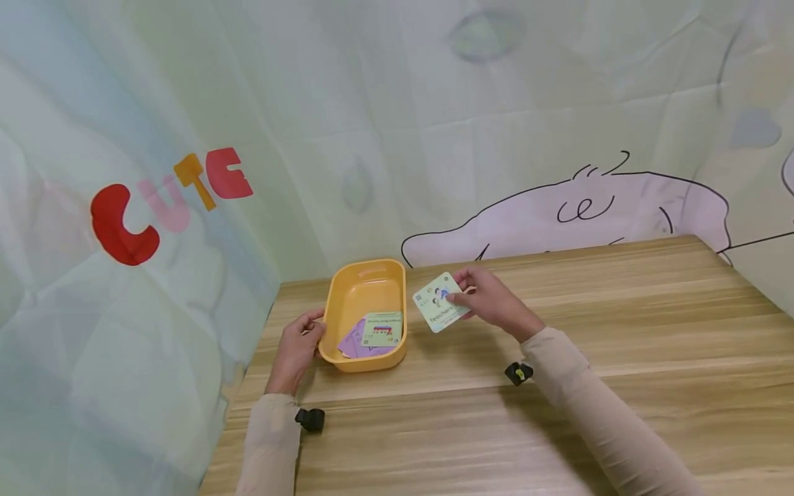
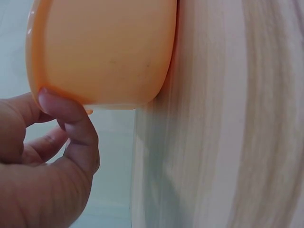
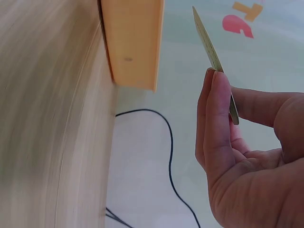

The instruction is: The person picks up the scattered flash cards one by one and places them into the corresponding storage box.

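A yellow-orange plastic bin [image 1: 366, 292] stands on the wooden table, with several purple and pale green cards [image 1: 381, 331] lying at its near end. My left hand [image 1: 298, 349] grips the bin's left rim; in the left wrist view its curled fingers [image 2: 71, 118] pinch the edge. To the right of the bin, my right hand [image 1: 493, 303] holds a pale green flashcard [image 1: 437, 313] tilted above the table, printed with small figures and the word "teachers". From the right wrist view, the card [image 3: 211, 47] appears edge-on between thumb and fingers.
The wooden table [image 1: 589, 310] extends to the right of the bin. Behind and to the left hangs a printed cloth [image 1: 347, 103] with cartoon drawings and coloured letters. A black cable [image 3: 171, 156] runs over the cloth past the table edge in the right wrist view.
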The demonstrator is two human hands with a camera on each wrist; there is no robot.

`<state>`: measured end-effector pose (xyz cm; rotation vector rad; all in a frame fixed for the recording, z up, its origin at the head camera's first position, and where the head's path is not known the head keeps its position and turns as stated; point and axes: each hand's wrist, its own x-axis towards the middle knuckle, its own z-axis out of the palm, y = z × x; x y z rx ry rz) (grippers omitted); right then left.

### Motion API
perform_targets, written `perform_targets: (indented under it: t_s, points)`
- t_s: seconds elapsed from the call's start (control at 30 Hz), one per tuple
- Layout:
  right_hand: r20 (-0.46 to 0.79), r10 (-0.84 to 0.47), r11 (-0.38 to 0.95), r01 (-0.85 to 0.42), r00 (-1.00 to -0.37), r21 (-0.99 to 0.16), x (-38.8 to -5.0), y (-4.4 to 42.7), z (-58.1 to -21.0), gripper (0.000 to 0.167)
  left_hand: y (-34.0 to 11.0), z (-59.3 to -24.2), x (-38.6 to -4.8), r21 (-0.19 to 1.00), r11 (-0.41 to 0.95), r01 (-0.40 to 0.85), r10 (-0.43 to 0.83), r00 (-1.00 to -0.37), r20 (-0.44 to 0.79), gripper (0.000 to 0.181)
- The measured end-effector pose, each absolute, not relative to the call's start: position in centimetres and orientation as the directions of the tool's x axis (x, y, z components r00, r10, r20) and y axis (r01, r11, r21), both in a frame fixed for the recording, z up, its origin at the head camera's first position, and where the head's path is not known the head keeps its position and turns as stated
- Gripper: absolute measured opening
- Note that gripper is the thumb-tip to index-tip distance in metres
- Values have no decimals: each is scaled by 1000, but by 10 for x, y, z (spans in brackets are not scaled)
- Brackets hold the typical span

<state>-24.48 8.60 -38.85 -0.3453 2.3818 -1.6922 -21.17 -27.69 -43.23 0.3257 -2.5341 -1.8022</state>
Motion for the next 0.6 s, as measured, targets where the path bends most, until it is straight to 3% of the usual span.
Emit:
perform_targets:
  t_s: [0.6]
  points:
    - [-12, -360, 268, -91, -933, -959, -243, 54, -386, 27, -278, -432, -212, 933, 317, -167, -180, -977, -113, 39]
